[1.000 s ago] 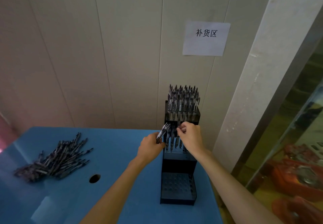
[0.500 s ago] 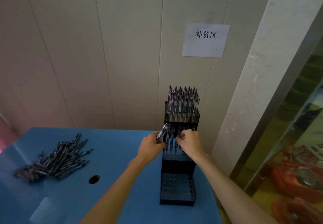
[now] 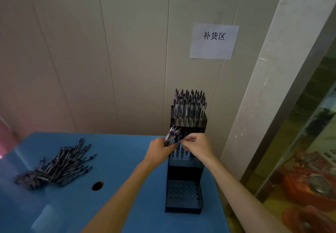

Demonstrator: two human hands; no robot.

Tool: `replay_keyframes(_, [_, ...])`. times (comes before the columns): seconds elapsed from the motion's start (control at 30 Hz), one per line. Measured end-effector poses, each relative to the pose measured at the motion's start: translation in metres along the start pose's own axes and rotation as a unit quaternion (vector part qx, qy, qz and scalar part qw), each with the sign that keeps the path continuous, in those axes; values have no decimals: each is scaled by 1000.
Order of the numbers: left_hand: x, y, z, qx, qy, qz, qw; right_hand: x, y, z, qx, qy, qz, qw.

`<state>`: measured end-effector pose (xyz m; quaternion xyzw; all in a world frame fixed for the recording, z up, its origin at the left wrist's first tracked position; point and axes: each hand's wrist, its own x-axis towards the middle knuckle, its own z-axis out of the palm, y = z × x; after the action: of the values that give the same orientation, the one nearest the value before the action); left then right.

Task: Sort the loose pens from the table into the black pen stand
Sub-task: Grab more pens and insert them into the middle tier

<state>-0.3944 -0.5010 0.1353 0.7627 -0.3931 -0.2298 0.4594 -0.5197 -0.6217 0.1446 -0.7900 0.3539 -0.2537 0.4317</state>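
While the middle tier fills, a bundle of pens (image 3: 171,136) waits beside the black pen stand (image 3: 185,167).
Left hand (image 3: 159,151) grips the bundle, tips angled up toward the stand; right hand (image 3: 198,146), nearer the holes, pinches one pen over them; loose pile (image 3: 56,165) lies well left.

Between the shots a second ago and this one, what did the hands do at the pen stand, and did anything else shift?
The right hand came down from the stand's middle tier and moved left to the bundle of pens gripped in the left hand, fingers now pinching at it, apparently to draw the next pen. The left hand barely moved. The pile of loose pens on the table lies as before.
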Motion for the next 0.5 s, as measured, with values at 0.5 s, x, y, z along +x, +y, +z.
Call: replay_keyframes(0.5, [-6, 19, 8, 13, -30, 26, 999, -11, -7, -7, 203, -73, 33, 976])
